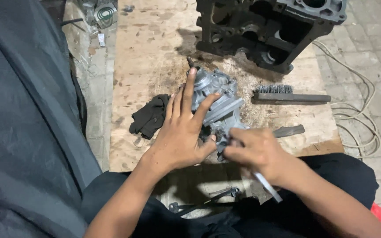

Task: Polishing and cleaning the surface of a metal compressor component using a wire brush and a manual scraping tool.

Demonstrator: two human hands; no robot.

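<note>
— Grip first: how does each hand sit on the part?

— Left hand lies flat over the grey cast metal housing, fingers spread and pressing, not curled around it. Right hand is closed on a slim metal tool, whose handle sticks out below the fist toward the person.

— Where is the housing?

— On the plywood counter, just ahead of both hands. Its long axis runs from near-right to far-left, and the right hand meets its near end.

— Around it?

— Black rag touching the left hand's side, wire brush to the right, dark engine block behind, pale cable on the paving.

— Anything hidden?

— The tool's working tip is covered by the fist, so I cannot tell where it touches. The block is cut off at the top edge.
</note>
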